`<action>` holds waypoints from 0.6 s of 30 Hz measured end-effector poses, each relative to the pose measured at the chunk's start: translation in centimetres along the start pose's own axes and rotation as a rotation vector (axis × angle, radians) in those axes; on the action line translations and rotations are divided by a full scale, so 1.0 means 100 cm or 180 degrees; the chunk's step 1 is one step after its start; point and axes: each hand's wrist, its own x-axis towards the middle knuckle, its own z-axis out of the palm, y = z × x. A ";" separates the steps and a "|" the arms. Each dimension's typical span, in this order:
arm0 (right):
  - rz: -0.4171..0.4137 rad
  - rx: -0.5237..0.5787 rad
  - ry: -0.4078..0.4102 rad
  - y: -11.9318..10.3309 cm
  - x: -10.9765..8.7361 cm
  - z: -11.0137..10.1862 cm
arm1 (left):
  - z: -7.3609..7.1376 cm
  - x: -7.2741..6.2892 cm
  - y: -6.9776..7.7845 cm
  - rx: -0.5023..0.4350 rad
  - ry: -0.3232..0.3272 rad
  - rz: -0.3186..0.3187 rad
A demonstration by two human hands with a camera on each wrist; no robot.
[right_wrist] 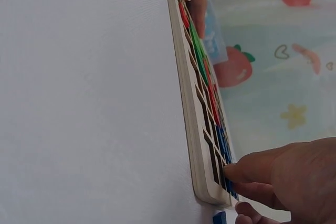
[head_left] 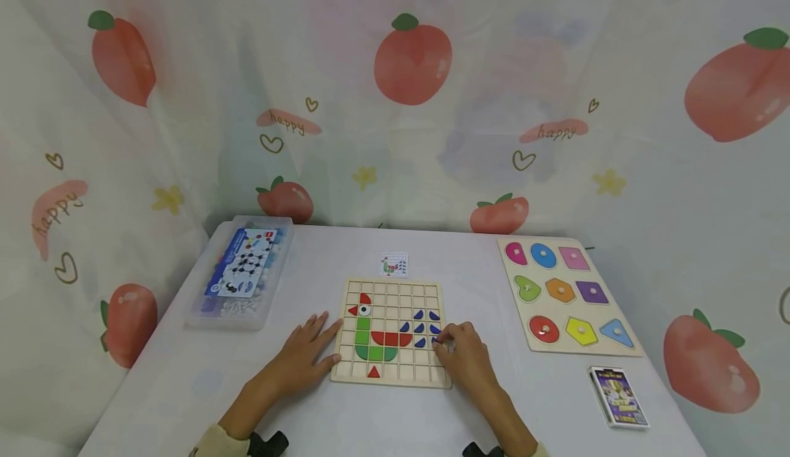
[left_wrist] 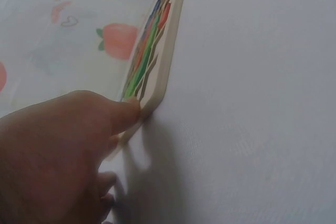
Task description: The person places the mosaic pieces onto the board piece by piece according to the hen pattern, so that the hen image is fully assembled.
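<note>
A wooden grid board carries flat colored pieces laid out like a bird: red pieces, green pieces, a white eye piece and several blue leaf-shaped pieces. At its left edge rests my left hand, fingers spread, the thumb touching the rim. My right hand pinches a blue piece at the board's right side, with the fingertips partly covering it. Another small blue piece shows just past the board's corner in the right wrist view.
Behind the board lies a small picture card. A clear plastic case is at the left. On the right are a shape puzzle board and a card pack. A peach-print curtain hangs behind the white table.
</note>
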 end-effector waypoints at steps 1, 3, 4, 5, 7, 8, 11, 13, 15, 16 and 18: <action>0.0007 -0.0005 0.0003 0.000 0.000 0.000 | 0.000 0.000 0.000 0.0000 -0.0006 -0.0001; 0.0016 -0.0018 0.0000 -0.001 -0.002 -0.001 | 0.000 0.000 0.001 -0.0001 -0.0012 -0.0005; 0.0016 -0.0025 -0.0002 -0.002 -0.002 -0.001 | -0.001 0.000 0.001 -0.0003 -0.0009 -0.0007; 0.0011 -0.0039 -0.0004 -0.002 -0.002 -0.002 | -0.001 0.000 0.001 -0.0008 -0.0007 -0.0007; -0.0009 -0.0055 -0.0001 -0.003 -0.003 -0.002 | 0.000 0.000 0.001 0.0004 -0.0011 -0.0012; -0.0009 -0.0062 -0.0004 -0.003 -0.004 -0.002 | 0.000 -0.001 0.001 0.0004 -0.0007 -0.0012; -0.0012 -0.0078 -0.0008 -0.002 -0.005 -0.001 | 0.000 -0.001 0.001 -0.0013 0.0007 -0.0006; 0.0021 -0.0085 -0.0014 -0.002 -0.005 0.000 | 0.000 -0.001 0.001 0.0004 0.0006 -0.0008; 0.0055 -0.0096 -0.0010 -0.001 -0.006 0.000 | 0.000 -0.001 0.001 0.0021 0.0017 0.0002; 0.0075 -0.0106 -0.0008 -0.001 -0.006 0.000 | 0.000 -0.001 0.001 0.0020 0.0031 0.0011; 0.0104 -0.0112 -0.0002 -0.001 -0.006 0.000 | 0.000 -0.001 0.001 0.0042 0.0021 0.0004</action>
